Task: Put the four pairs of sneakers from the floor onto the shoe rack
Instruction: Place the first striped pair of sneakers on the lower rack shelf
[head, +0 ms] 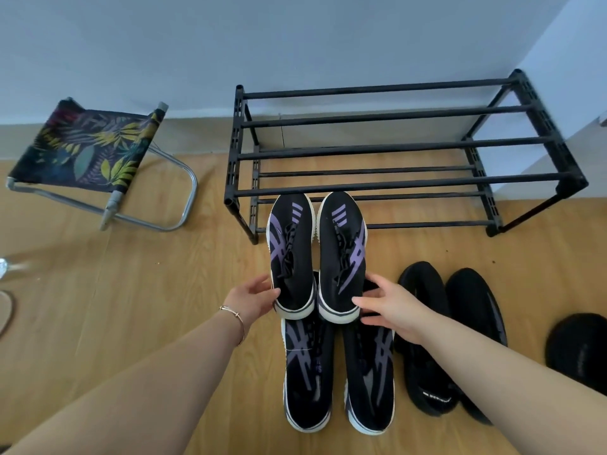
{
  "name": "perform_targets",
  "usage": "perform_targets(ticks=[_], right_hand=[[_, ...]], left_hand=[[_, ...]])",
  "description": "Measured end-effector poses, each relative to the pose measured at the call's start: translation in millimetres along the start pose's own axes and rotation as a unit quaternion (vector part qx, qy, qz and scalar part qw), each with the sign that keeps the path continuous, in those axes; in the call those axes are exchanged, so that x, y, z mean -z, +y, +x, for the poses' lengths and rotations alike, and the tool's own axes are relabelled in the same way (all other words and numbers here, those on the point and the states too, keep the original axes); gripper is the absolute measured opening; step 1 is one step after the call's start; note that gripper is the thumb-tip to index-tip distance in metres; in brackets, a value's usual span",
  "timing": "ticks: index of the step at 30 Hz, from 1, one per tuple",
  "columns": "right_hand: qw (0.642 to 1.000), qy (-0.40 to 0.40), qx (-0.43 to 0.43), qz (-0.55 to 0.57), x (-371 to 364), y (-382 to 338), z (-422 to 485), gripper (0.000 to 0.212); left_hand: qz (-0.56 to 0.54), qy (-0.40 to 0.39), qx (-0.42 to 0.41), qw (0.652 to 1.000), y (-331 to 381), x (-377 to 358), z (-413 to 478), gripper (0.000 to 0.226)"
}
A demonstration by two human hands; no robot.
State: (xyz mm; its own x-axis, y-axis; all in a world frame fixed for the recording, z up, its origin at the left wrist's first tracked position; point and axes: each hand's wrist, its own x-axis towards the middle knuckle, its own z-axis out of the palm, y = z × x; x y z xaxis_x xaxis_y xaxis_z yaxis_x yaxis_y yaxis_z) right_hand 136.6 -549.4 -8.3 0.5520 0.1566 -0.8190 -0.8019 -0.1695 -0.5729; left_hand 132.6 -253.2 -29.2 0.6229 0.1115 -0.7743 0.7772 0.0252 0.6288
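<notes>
A black two-tier shoe rack (404, 147) stands against the wall with bare bars. A pair of black sneakers with purple stripes is held side by side, toes at the rack's front bar. My left hand (254, 298) grips the heel of the left sneaker (292, 254). My right hand (391, 310) grips the heel of the right sneaker (341, 257). Below them, a second black-and-purple pair (338, 376) lies on the floor. A plain black pair (453, 326) lies to its right, partly hidden by my right forearm. Another black shoe (578, 353) shows at the right edge.
A folding stool (88, 149) with a leaf-print seat and metal legs stands on the wooden floor left of the rack. Pale objects (5, 290) show at the far left edge. A white wall corner juts out right of the rack.
</notes>
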Motion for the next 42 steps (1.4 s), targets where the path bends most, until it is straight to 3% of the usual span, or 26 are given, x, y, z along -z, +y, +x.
perform_targets(ticks=[5,13,22,31,42], right_hand=[[0.993,0.058,-0.008,0.105,-12,19,-4,0.064],[0.989,0.104,0.014,0.104,-17,19,-4,0.041],[0.983,0.131,0.039,0.122,-2,-27,31,0.044],[0.98,0.174,0.081,0.043,7,-93,71,0.038],[0.983,0.169,0.066,0.005,11,-98,89,0.045]], left_hand=[[-0.042,-0.003,0.014,0.999,-15,-6,-10,0.056],[-0.094,-0.007,-0.004,0.996,-18,-6,-10,0.055],[-0.153,0.011,-0.03,0.988,30,-22,12,0.047],[-0.106,0.067,-0.055,0.991,80,-42,60,0.045],[-0.017,0.094,-0.053,0.994,90,-45,75,0.044]])
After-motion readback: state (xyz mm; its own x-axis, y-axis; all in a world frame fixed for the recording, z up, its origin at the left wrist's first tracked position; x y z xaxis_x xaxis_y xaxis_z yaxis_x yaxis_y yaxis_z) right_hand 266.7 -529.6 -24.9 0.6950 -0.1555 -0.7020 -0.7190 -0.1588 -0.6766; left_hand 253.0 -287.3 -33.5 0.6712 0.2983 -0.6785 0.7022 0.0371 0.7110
